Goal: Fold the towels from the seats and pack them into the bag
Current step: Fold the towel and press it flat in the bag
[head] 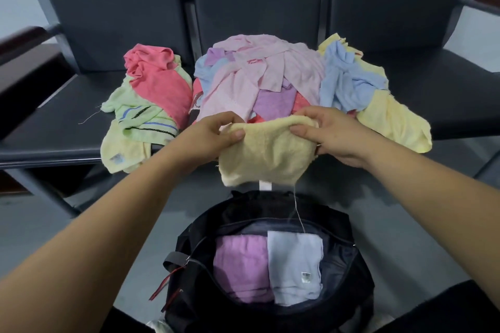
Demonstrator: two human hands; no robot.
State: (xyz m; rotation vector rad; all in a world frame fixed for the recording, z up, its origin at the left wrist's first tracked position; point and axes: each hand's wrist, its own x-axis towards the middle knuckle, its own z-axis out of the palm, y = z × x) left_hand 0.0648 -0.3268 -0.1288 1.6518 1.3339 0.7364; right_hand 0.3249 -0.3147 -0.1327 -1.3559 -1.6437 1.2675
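Mid-fold step: left hand and right hand each pinch a top corner of a pale yellow towel, thumbs in front, fingers curled behind, so both hands are closed on the cloth. Towel hangs doubled over, held in the air between the seats and the open black bag directly below. Bag already holds a folded purple towel and a folded light blue towel side by side. Likely next: one more fold to shrink it, then lower it into the bag, probably on top of those two since little free floor shows. Most of the job remains: a big mixed pile on the middle seat, a red and green heap to the left. Hard to tell how many towels are in the pile, how many layers the yellow towel has, or how deep the bag is; its near edge is cut off. A loose thread trails from the towel toward the bag.
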